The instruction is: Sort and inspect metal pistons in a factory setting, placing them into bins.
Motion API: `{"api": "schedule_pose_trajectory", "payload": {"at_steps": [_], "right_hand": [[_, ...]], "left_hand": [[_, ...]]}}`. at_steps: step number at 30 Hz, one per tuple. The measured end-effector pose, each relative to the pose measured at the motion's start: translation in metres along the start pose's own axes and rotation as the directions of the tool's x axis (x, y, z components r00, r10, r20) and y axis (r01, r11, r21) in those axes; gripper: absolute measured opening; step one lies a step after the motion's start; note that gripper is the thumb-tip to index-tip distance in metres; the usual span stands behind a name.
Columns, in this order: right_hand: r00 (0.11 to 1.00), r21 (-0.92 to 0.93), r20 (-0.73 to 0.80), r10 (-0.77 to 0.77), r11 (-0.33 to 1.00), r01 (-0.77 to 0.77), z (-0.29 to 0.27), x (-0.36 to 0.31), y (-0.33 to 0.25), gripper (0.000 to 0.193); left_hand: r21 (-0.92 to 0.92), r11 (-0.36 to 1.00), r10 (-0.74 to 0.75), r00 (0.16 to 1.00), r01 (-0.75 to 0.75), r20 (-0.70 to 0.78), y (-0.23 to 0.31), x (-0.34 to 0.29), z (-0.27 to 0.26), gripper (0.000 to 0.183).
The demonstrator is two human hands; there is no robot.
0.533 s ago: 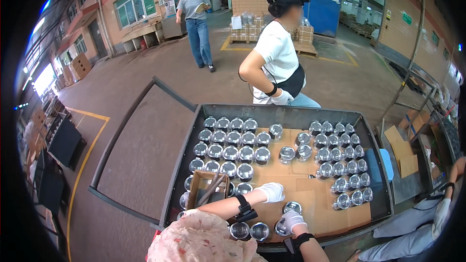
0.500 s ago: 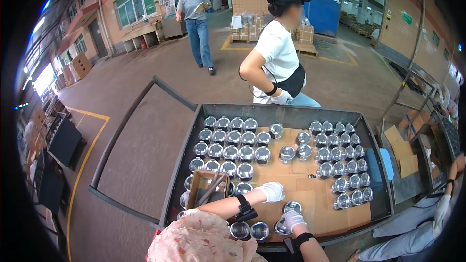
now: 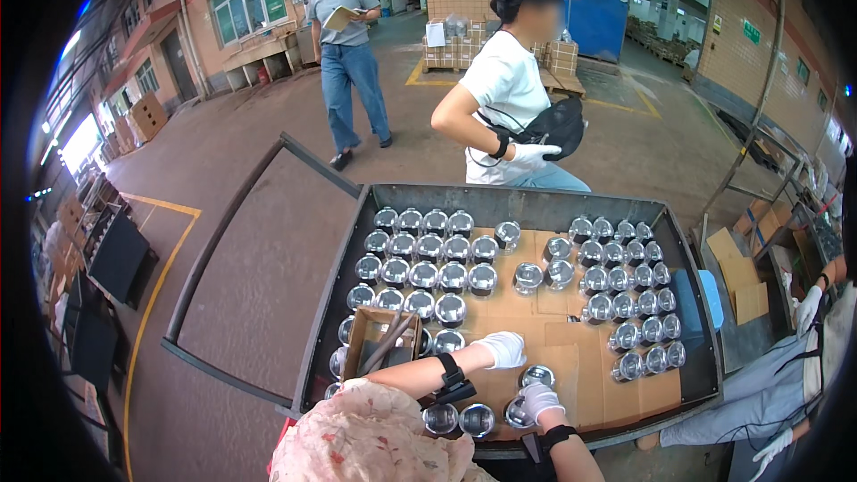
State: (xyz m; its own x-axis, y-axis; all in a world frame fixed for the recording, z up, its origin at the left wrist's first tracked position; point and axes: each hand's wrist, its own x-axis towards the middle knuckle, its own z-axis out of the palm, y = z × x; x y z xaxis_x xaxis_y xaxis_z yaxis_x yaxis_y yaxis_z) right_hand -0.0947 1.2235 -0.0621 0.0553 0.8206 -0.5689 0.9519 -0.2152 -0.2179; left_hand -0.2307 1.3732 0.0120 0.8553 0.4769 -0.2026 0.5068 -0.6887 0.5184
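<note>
A grey metal cart tray lined with cardboard holds several rows of shiny metal cup-shaped parts, with another cluster at the right. My left hand, in a white glove with a black wrist strap, rests on the bare cardboard in the middle. I cannot tell whether it holds anything. My right hand, also gloved, grips one shiny part near the tray's front edge. Two more parts stand just left of it. A floral hat hides my left elbow.
A small open cardboard box with dark tools stands in the tray's front left. A person in a white shirt bends at the far side of the cart. Another in a grey shirt stands behind. A co-worker's gloved hand is at the right.
Both my hands stay almost where they were. The person in the grey shirt has come slightly closer.
</note>
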Motion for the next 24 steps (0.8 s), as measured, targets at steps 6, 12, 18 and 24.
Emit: {"api": "schedule_pose_trajectory", "payload": {"at_steps": [6,12,18,24], "right_hand": [[0.999,-0.054,0.046,-0.021,0.998,0.024,-0.012,-0.006,-0.005,0.03],[0.999,-0.035,-0.011,-0.033,0.999,0.033,0.003,-0.003,-0.005,0.029],[0.995,0.066,-0.101,0.008,0.998,-0.001,0.025,0.005,0.002,0.024],[0.982,0.103,-0.186,0.038,0.994,-0.019,0.003,0.014,-0.002,0.023]], "left_hand": [[0.024,1.0,-0.002,1.0,0.002,-0.003,0.001,-0.001,-0.001,0.037],[-0.016,1.0,-0.016,1.0,0.016,-0.008,-0.006,-0.008,0.004,0.038],[0.113,0.993,-0.046,0.998,0.043,0.03,-0.004,-0.002,0.008,0.039],[0.093,0.992,-0.077,0.996,0.082,-0.053,-0.014,-0.013,-0.013,0.038]]}}
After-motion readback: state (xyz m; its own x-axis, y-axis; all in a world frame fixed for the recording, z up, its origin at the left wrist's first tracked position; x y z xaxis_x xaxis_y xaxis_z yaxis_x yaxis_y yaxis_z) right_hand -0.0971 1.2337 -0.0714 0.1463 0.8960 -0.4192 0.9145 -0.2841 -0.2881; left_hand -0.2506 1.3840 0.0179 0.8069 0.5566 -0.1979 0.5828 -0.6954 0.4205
